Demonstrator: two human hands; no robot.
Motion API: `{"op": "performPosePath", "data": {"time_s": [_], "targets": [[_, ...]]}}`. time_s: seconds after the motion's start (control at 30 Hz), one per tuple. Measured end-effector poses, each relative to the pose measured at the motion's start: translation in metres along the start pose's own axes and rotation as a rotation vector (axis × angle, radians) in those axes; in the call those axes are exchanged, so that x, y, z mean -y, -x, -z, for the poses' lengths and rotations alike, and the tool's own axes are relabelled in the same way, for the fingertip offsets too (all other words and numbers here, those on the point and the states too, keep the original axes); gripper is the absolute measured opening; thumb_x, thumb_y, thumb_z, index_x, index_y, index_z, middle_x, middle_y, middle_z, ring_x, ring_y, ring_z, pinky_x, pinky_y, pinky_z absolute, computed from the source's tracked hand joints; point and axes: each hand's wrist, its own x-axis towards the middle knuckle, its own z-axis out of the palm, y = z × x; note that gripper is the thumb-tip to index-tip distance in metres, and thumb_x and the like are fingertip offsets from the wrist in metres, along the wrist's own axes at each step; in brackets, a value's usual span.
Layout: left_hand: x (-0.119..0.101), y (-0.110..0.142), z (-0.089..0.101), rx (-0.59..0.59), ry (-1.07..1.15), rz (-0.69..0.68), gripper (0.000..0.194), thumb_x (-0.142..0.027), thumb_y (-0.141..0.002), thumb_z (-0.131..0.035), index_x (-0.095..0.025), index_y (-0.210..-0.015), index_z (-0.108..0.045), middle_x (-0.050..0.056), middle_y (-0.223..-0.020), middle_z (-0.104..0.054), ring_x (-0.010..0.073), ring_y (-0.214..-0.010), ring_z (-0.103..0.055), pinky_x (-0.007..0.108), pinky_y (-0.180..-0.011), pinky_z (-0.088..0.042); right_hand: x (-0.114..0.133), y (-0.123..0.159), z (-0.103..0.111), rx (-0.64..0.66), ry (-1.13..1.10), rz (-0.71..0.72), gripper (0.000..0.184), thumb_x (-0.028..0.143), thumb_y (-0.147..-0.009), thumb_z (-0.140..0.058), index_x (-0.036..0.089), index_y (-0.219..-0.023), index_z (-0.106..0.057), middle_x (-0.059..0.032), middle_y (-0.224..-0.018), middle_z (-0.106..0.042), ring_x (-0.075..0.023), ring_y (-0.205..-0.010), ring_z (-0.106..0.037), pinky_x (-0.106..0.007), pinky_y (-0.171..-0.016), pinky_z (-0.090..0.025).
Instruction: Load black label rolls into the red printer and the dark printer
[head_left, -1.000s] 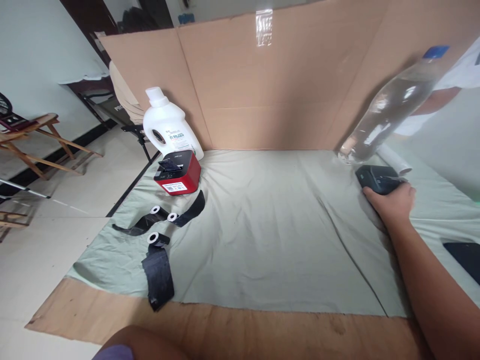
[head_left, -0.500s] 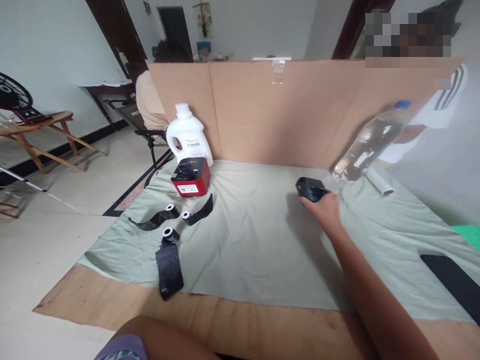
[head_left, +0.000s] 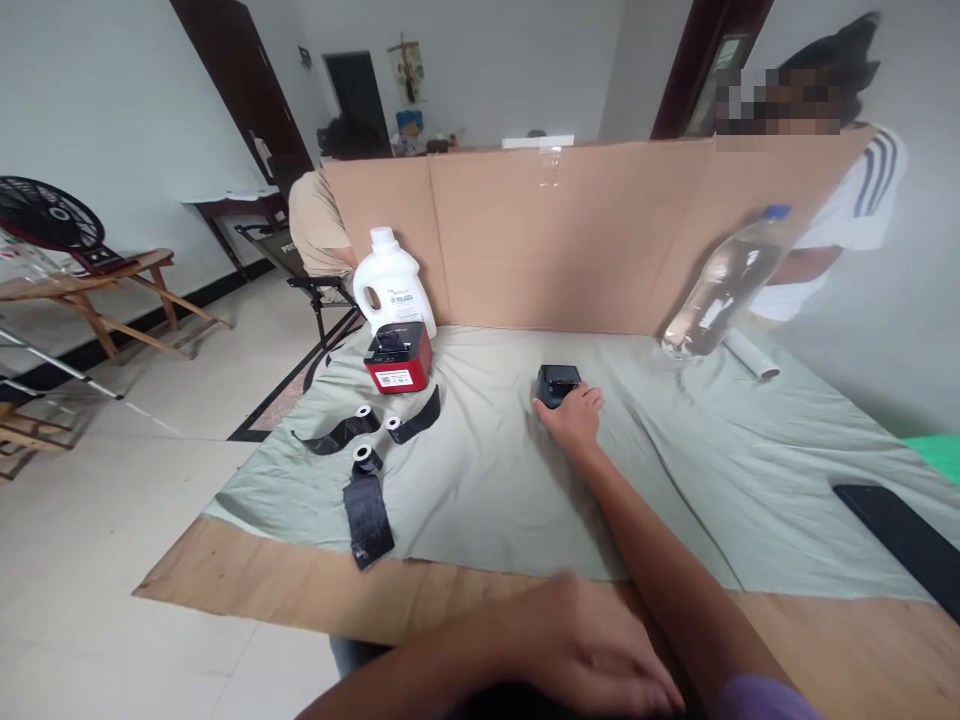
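Note:
My right hand grips a small black box-shaped device from its near side, thumb on the left and fingers at the right. The device rests on or just above the pale green cloth; I cannot tell which. Close to the camera, my left hand hangs over the wooden front edge, blurred, its fingers loosely bent and nothing visible in them. On the left of the cloth lie several partly unrolled black rolls with white cores. Behind them stands a red and black box-shaped device with a white label.
A white jug stands behind the red device. Along the back runs a cardboard panel. A clear bottle with a blue cap leans at the right beside a white tube. A black phone-like slab lies far right. People sit beyond the panel.
My right hand has moved left with the black device, to the middle of the cloth. My left hand has come into view at the bottom. The camera view has shifted slightly.

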Motion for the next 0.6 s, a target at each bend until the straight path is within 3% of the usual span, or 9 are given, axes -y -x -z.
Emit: {"op": "performPosePath", "data": {"time_s": [0.1, 0.17, 0.23, 0.3, 0.33, 0.43, 0.5, 0.6], "targets": [[-0.015, -0.016, 0.053, -0.492, -0.015, -0.001, 0.026, -0.034, -0.097, -0.055, -0.017, -0.092, -0.075, 0.006, -0.084, -0.075, 0.0156, -0.081, -0.070, 0.026, -0.081, -0.054, 0.001, 0.002, 0.001, 0.022, 0.021, -0.001, 0.079, 0.058, -0.073, -0.075, 0.003, -0.121, -0.046, -0.0276, -0.118, -0.050, -0.0413, -0.113, -0.047, -0.051, -0.100, -0.038], [-0.011, -0.034, 0.098, -0.793, -0.004, 0.024, 0.026, -0.033, -0.097, -0.055, -0.017, -0.087, -0.072, 0.004, -0.079, -0.072, 0.0136, -0.073, -0.067, 0.024, -0.075, -0.053, 0.002, 0.004, 0.003, 0.046, 0.011, 0.000, 0.079, 0.059, -0.073, -0.075, 0.003, -0.122, -0.047, -0.0273, -0.116, -0.051, -0.0420, -0.113, -0.049, -0.051, -0.098, -0.039], [0.007, -0.053, 0.144, -1.052, -0.076, 0.085, 0.029, -0.030, -0.098, -0.047, -0.016, -0.090, -0.071, 0.004, -0.079, -0.070, 0.0133, -0.072, -0.064, 0.024, -0.072, -0.052, 0.003, 0.005, 0.004, 0.056, -0.001, -0.013, 0.080, 0.060, -0.074, -0.075, 0.004, -0.124, -0.047, -0.0269, -0.117, -0.052, -0.0419, -0.113, -0.050, -0.050, -0.096, -0.041], [0.036, -0.068, 0.184, -1.216, -0.253, 0.272, 0.032, -0.022, -0.098, -0.039, -0.014, -0.099, -0.071, 0.006, -0.086, -0.070, 0.0139, -0.074, -0.064, 0.025, -0.073, -0.052, 0.002, 0.006, 0.005, 0.059, 0.005, -0.025, 0.085, 0.062, -0.073, -0.076, 0.004, -0.127, -0.046, -0.0268, -0.119, -0.052, -0.0414, -0.113, -0.051, -0.047, -0.092, -0.044], [0.052, -0.073, 0.199, -1.216, -0.357, 0.389, 0.033, -0.018, -0.097, -0.039, -0.014, -0.106, -0.070, 0.007, -0.090, -0.071, 0.0149, -0.079, -0.065, 0.026, -0.077, -0.052, 0.000, 0.005, 0.006, 0.059, 0.013, -0.026, 0.087, 0.064, -0.072, -0.077, 0.005, -0.128, -0.046, -0.0266, -0.119, -0.052, -0.0411, -0.112, -0.052, -0.046, -0.090, -0.044], [0.095, -0.075, 0.219, -1.156, -0.465, 0.478, 0.040, -0.008, -0.090, -0.043, -0.016, -0.118, -0.070, 0.010, -0.112, -0.071, 0.0202, -0.107, -0.064, 0.034, -0.098, -0.047, -0.011, 0.002, 0.005, 0.066, 0.036, 0.023, 0.090, 0.071, -0.070, -0.076, 0.006, -0.126, -0.049, -0.0250, -0.116, -0.054, -0.0393, -0.107, -0.055, -0.044, -0.087, -0.045], [0.115, -0.070, 0.216, -1.023, -0.643, 0.560, 0.048, -0.007, -0.089, -0.045, -0.020, -0.130, -0.066, 0.010, -0.130, -0.067, 0.0242, -0.124, -0.056, 0.040, -0.108, -0.040, -0.022, 0.000, 0.004, 0.077, 0.039, 0.096, 0.092, 0.075, -0.069, -0.073, 0.006, -0.125, -0.050, -0.0243, -0.116, -0.056, -0.0385, -0.107, -0.056, -0.045, -0.089, -0.044], [0.131, -0.064, 0.206, -0.795, -0.950, 0.707, 0.055, -0.015, -0.094, -0.043, -0.026, -0.148, -0.052, 0.009, -0.145, -0.058, 0.0269, -0.134, -0.048, 0.045, -0.111, -0.036, -0.036, -0.004, 0.000, 0.090, 0.009, 0.182, 0.097, 0.077, -0.068, -0.072, 0.007, -0.131, -0.048, -0.0258, -0.123, -0.057, -0.0407, -0.115, -0.054, -0.047, -0.094, -0.042]]}}
